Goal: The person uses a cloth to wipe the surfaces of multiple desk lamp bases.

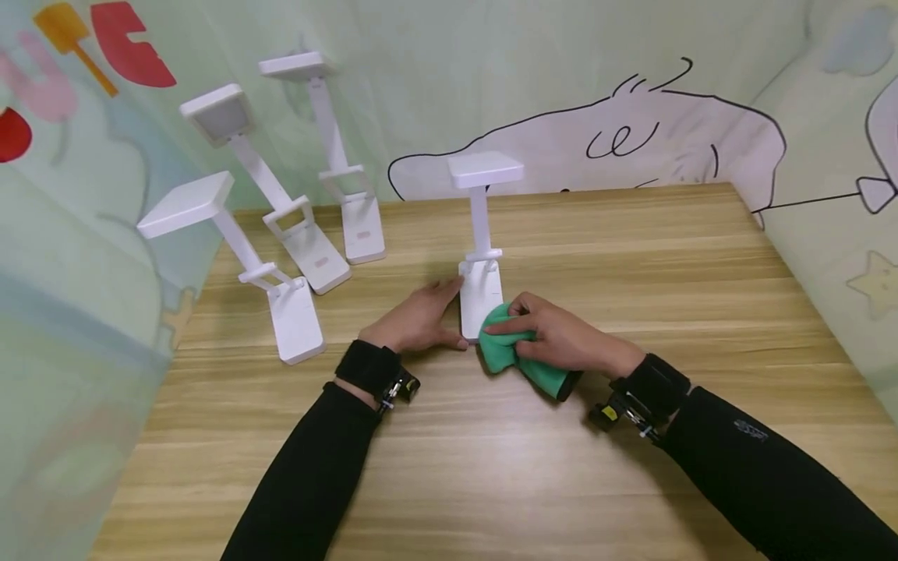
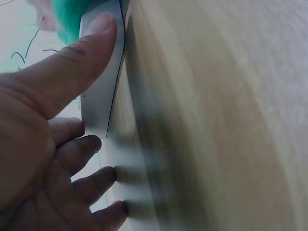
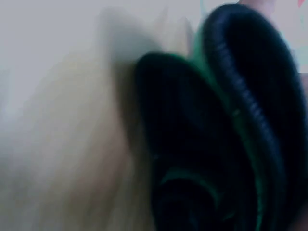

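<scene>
A white desk lamp point(image 1: 480, 292) stands upright near the middle of the table, its flat head tilted out over its base. My left hand point(image 1: 418, 318) is at the base's left side, thumb at the near corner and fingertips farther back. The left wrist view shows that thumb point(image 2: 79, 60) lying fairly straight along the side of the lamp base point(image 2: 98, 106), with the other fingers spread. My right hand point(image 1: 557, 335) pinches a folded green cloth point(image 1: 500, 357) against the base's near right corner. Dark-edged folds of the cloth point(image 3: 192, 110) fill much of the right wrist view.
Left of my hands stand three similar white lamps: one nearest point(image 1: 298, 319), one behind it point(image 1: 319, 257), and one at the back point(image 1: 363, 226). The wooden table point(image 1: 666, 257) meets a printed fabric backdrop point(image 1: 435, 78) along its far edge.
</scene>
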`<state>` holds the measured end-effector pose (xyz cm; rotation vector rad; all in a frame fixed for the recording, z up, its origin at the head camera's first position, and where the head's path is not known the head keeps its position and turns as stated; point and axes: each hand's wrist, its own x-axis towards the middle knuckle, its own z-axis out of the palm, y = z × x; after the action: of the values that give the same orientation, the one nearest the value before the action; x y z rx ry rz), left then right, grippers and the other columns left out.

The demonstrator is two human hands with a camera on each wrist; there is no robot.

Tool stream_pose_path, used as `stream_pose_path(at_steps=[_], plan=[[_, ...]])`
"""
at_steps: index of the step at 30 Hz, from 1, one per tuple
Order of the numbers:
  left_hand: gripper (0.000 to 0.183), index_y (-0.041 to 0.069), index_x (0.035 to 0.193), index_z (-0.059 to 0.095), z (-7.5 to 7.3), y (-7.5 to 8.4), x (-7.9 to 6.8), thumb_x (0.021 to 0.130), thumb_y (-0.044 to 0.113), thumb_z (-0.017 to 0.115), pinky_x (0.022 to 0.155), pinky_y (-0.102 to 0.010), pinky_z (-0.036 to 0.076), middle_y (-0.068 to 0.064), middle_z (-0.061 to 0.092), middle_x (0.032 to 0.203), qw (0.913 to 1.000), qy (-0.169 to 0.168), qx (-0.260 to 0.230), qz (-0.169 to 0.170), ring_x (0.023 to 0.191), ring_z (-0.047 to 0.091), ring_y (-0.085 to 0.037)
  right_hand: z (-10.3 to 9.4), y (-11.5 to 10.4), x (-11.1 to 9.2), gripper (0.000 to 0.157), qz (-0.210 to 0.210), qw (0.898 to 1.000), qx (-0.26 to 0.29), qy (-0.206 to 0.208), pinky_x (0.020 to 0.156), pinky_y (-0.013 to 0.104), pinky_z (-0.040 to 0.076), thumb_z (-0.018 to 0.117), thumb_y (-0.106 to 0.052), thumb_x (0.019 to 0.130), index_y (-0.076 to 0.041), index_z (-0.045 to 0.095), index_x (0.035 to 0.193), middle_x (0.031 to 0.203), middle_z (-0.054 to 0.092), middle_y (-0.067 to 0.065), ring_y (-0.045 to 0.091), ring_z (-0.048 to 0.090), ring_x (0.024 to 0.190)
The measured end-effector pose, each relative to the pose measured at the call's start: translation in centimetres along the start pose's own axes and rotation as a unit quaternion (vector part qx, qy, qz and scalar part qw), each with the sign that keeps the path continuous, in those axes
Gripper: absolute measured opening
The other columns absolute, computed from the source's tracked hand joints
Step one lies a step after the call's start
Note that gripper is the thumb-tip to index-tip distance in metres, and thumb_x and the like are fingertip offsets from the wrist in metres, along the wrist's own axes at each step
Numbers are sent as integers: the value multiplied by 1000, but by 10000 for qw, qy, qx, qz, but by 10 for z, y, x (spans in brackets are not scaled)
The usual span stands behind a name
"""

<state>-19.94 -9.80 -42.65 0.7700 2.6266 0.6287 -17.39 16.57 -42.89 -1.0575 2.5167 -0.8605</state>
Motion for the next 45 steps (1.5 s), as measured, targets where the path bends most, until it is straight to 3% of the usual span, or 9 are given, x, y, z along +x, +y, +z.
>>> stream_pose_path(at_steps=[10,14,19,25,30,33,36,41,45], plan=[[100,11,155,14,0,-3,5,81,33,77,114,-43,28,-17,25,158,9997,-174,-109,-100,142,22,-34,-31,6,-29,44,873,9930,-742,-301,64,31,45,63,-13,84,-24,65,126,107,59,6,18,51,80],[98,14,156,13,1,-7,0,82,27,76,113,-44,30,-18,25,157,9993,-121,-279,-226,141,26,-31,-43,9,-31,53,1632,9818,-897,364,65,37,48,63,-17,85,-15,54,137,115,60,15,25,54,83],[62,17,145,43,-5,-5,-16,89,28,67,101,-40,42,-5,46,146,9946,317,-946,-303,120,49,-20,-39,0,-25,50,1711,9709,253,1654,76,46,49,65,-24,89,-8,48,133,120,60,19,32,57,97],[44,18,129,56,-13,12,-33,96,47,54,95,-38,47,1,57,133,9567,1031,-2718,-115,115,53,-13,-19,-32,-2,41,1639,9356,2117,2300,74,38,48,68,-27,90,-4,47,116,111,62,15,27,56,92],[62,29,152,24,-8,36,-36,97,54,43,104,-42,41,-1,39,149,9263,553,-3722,206,127,46,-14,-1,-63,23,29,1555,8928,3307,2634,70,28,49,65,-17,91,-1,47,108,99,55,13,22,54,90],[62,37,152,17,-4,50,-36,98,54,42,104,-43,41,0,44,145,9160,562,-3970,166,124,49,-15,8,-73,32,21,1312,8826,3622,2695,74,24,49,60,-10,94,2,49,107,100,55,12,21,55,95],[57,37,151,24,-8,51,-39,99,44,48,96,-43,48,-1,51,136,9083,882,-4088,-4,114,56,-18,10,-74,31,21,923,8966,3619,2378,85,28,50,57,-9,96,0,55,115,113,60,13,22,56,106],[58,25,150,29,-30,26,-39,98,30,54,88,-46,49,-11,51,135,9356,1514,-3050,-934,105,57,-26,8,-54,18,32,326,9744,1187,1881,91,43,51,59,-20,96,-10,61,125,128,61,10,23,55,114],[55,14,144,36,-41,4,-21,95,26,57,89,-47,49,-18,52,132,9569,2060,-1470,-1423,106,55,-28,13,-33,10,52,213,9823,-1037,1548,98,51,44,65,-37,91,-11,55,135,135,53,17,34,47,120]])
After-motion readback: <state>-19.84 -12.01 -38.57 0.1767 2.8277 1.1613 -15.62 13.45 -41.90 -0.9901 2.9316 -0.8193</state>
